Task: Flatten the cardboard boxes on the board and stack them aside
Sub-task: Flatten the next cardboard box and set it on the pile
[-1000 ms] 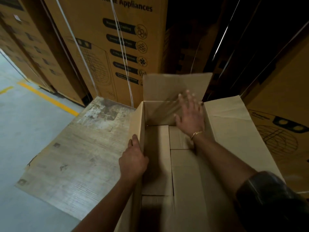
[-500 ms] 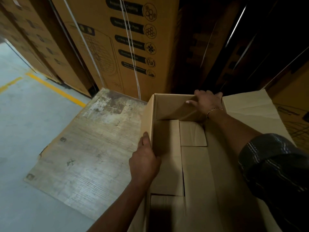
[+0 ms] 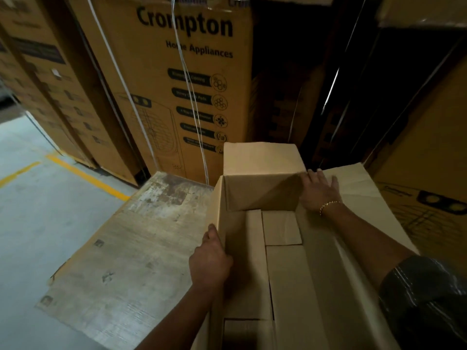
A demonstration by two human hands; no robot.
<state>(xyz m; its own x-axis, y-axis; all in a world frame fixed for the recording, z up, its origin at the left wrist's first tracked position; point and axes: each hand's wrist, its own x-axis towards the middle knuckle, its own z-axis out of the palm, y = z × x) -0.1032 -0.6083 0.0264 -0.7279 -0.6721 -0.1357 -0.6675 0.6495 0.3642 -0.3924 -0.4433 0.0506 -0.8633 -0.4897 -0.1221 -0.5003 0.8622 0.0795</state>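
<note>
Worn board point(image 3: 126, 248) on grey floor point(image 3: 38, 218); left grip point(image 3: 209, 261) grasping box point(image 3: 260, 195), right grip point(image 3: 318, 193) released, flat.

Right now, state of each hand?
Left hand: grips the left wall of the box.
Right hand: open, resting on the box's far right corner.

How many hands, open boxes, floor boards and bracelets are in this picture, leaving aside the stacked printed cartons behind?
Hands: 2, the left hand and the right hand
Plain open box: 1
Worn board on the floor: 1
Gold bracelet: 1
Total: 5
</note>
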